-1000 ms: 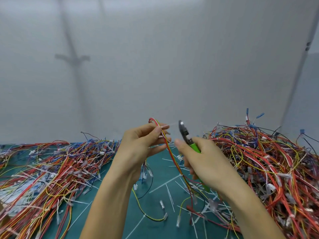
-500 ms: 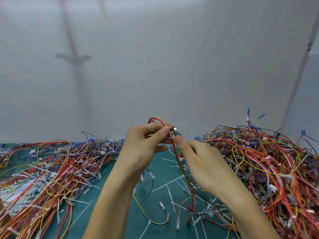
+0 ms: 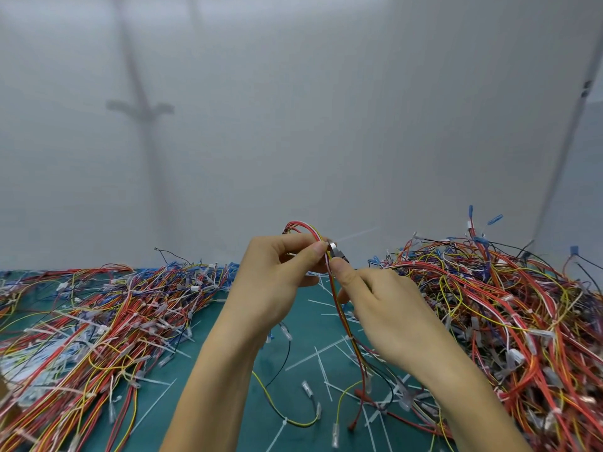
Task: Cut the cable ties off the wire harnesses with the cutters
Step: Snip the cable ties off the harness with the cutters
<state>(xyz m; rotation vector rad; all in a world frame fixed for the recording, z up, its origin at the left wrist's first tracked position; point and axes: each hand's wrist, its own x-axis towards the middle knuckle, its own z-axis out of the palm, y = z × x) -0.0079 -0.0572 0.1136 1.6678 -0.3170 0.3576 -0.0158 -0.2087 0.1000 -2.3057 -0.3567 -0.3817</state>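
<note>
My left hand pinches a red, yellow and white wire harness near its looped top, thumb against forefinger. The harness hangs down between both hands to the mat. A thin white cable tie tail sticks out to the upper right from the pinch point. My right hand grips the cutters, whose metal jaws sit against the harness right beside my left thumb. The hand hides the cutter handles, and whether the jaws are closed on the tie does not show.
A large heap of tied harnesses rises on the right, another spread of harnesses covers the left. Cut white ties and loose wires litter the green mat between them. A pale wall stands behind.
My right hand swung the cutters from upright beside the harness leftward, so the jaws now touch it at my left thumb. The green handle has gone out of sight.
</note>
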